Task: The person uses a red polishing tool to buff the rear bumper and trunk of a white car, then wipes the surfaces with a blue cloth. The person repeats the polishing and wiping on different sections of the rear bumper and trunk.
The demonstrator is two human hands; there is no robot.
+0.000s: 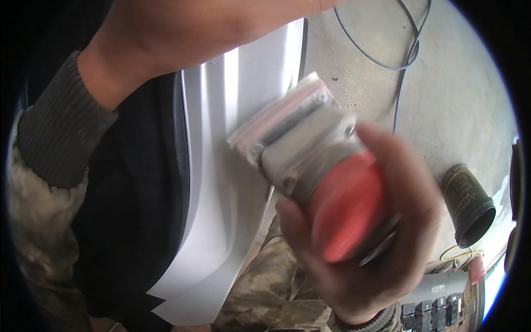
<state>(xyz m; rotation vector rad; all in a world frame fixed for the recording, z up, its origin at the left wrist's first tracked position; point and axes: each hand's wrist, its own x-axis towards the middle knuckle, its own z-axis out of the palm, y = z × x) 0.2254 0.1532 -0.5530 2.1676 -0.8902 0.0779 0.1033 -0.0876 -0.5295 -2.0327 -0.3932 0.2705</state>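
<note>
My right hand (390, 265) grips a powered sander by its red, rounded top; both are blurred. The sander (307, 153) has a grey metal body and a flat rectangular pad at its far end. That pad overlaps the silver car body panel (215, 195) in the picture; I cannot tell whether they touch. Creases run along the panel, which narrows to a pointed, notched end near me. Across the top reaches my left hand (199, 33), its fingers beyond the picture's edge, so its grip is hidden. Below that wrist the panel borders a black area (132, 195).
A thin blue hose (398, 68) loops over the concrete floor (448, 99). At right is a black bucket (466, 199) bearing writing. A grey case-like object (435, 286), several small black devices (431, 313) and a yellow cable (460, 253) lie lower right. My camouflage trouser leg (269, 286) is beside the panel.
</note>
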